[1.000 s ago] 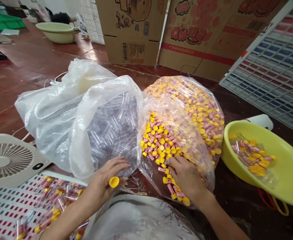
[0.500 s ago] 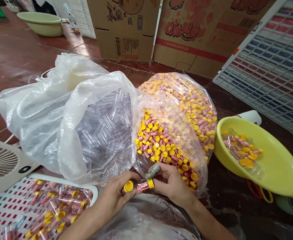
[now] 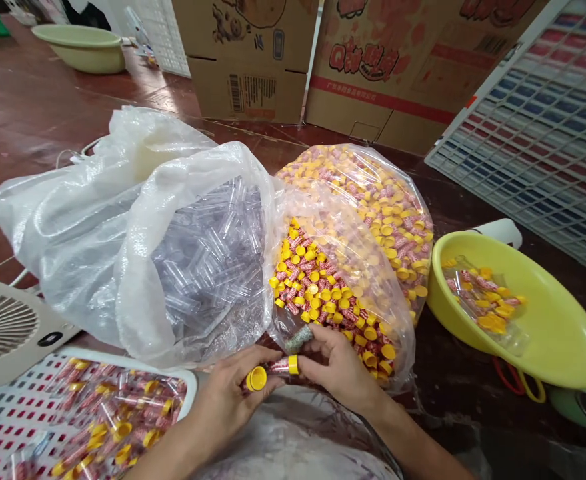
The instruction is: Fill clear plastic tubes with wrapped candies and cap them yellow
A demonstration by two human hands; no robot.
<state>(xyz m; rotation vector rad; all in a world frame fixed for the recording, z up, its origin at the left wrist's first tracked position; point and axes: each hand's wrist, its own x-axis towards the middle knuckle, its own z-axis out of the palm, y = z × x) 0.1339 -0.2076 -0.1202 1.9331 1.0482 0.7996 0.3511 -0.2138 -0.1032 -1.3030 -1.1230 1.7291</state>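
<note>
My left hand (image 3: 235, 387) is closed around clear plastic tubes at the lower middle. One has its yellow cap (image 3: 256, 379) turned toward me. A second clear tube (image 3: 279, 366) points right, with a red-and-white patterned piece inside and a yellow cap (image 3: 293, 365) at its end. My right hand (image 3: 335, 367) pinches at that cap, its thumb beside it. A speckled grey-green wrap (image 3: 299, 339) covers the right index fingertip. Just beyond lie many loose yellow-capped pieces (image 3: 317, 280) in an open clear bag (image 3: 373, 267).
A white woven sack (image 3: 143, 287) of empty clear tubes (image 3: 213, 247) lies left of the capped pieces. Filled tubes (image 3: 117, 413) sit in a white perforated basket (image 3: 190, 387), near a fan (image 3: 3, 327). At right stands a yellow basin (image 3: 563, 320); cardboard boxes (image 3: 253, 60) stand behind.
The capped piece has slid left into the tube, so its cap now sits at the tube's end. My right hand has moved slightly left with it.
</note>
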